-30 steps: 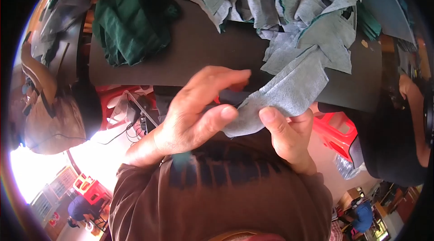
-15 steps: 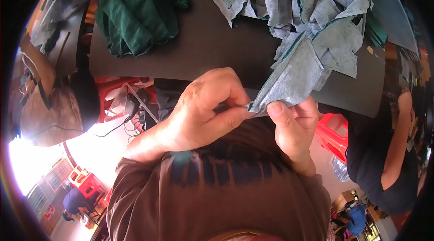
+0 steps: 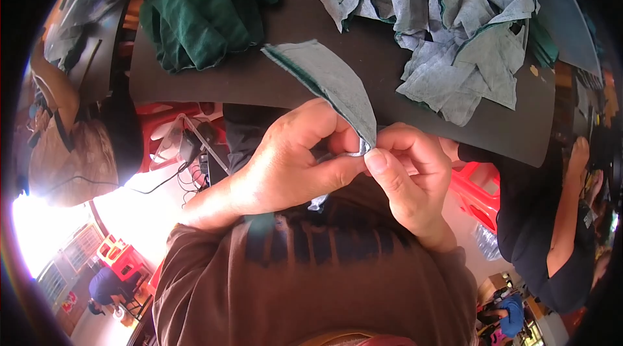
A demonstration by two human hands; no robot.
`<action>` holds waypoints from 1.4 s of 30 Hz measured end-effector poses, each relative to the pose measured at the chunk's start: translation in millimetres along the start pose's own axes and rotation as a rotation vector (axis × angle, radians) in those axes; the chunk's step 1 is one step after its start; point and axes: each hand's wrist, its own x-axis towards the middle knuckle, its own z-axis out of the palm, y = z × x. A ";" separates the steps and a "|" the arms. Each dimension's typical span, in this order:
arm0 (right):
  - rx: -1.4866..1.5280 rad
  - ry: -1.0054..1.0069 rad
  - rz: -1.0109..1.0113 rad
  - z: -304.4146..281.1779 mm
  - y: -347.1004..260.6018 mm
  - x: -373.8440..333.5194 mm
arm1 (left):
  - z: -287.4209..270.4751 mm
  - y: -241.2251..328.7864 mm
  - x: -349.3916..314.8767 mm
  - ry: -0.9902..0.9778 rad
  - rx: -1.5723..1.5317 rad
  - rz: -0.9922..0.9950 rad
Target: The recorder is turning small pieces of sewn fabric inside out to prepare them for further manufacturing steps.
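Close to my chest, at the table's near edge, both hands pinch one narrow end of a grey fabric piece [image 3: 331, 76] with a dark green edge. Its wide end sticks up and leans left over the table. My left hand [image 3: 292, 154] is closed on the end, thumb against the curled fingers. From the other side my right hand [image 3: 412, 177] grips the same end between thumb and fingertips. A small pale scrap of cloth [image 3: 318, 203] hangs below my left hand. The fingertips partly hide the pinched end.
A heap of grey, green-edged fabric pieces [image 3: 467, 34] covers the far right of the dark table [image 3: 311, 54]. Crumpled green cloth [image 3: 201, 15] lies at the far left. Red stools [image 3: 477, 193] stand below the table. Other people sit on either side, one with a bent arm [image 3: 568, 216] at right.
The held fabric piece has swung from the right, beside the heap, to stand upright and lean left. My right hand has shifted slightly left, closer to my left hand.
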 end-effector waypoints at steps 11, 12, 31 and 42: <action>0.283 -0.065 0.099 2.5 7.3 5.7 | -7.6 3.8 2.1 -0.141 -0.629 -0.259; 0.302 -0.054 0.080 3.0 9.4 6.3 | -5.4 2.2 2.1 -0.133 -0.763 -0.304; 0.245 0.004 -0.016 0.0 15.5 14.0 | 8.0 -3.4 8.4 -0.004 -0.657 -0.232; 0.131 0.049 -0.087 -7.3 14.2 19.0 | -1.3 -8.0 11.2 0.023 0.194 0.555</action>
